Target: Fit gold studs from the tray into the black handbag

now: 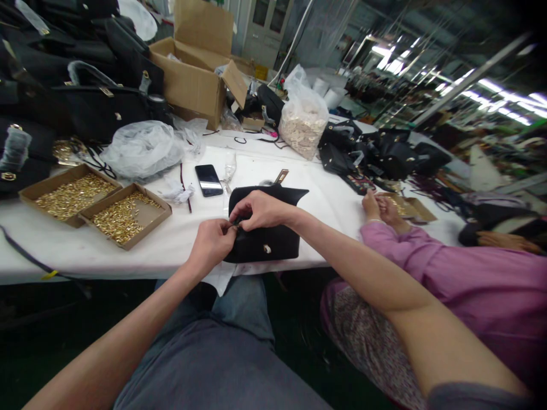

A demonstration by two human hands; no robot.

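Note:
A small black handbag (273, 242) lies on the white-covered table close to its front edge, a gold clasp piece (267, 249) showing on its front. My left hand (212, 242) is closed in a pinch at the bag's left side. From above, my right hand (260, 210) reaches across the bag and pinches the same spot, thumb and fingers together. A small dark part of the bag shows between the fingertips, mostly hidden by them. Behind the bag lies a gold metal piece (281, 176).
Two cardboard trays (147, 225) of small gold fittings sit left, near a phone (208, 180) and crumpled clear plastic (143, 148). Black bags (98, 108) pile up behind, beside a cardboard box (192, 85). At right, a co-worker in a pink sleeve (410, 250) handles something small.

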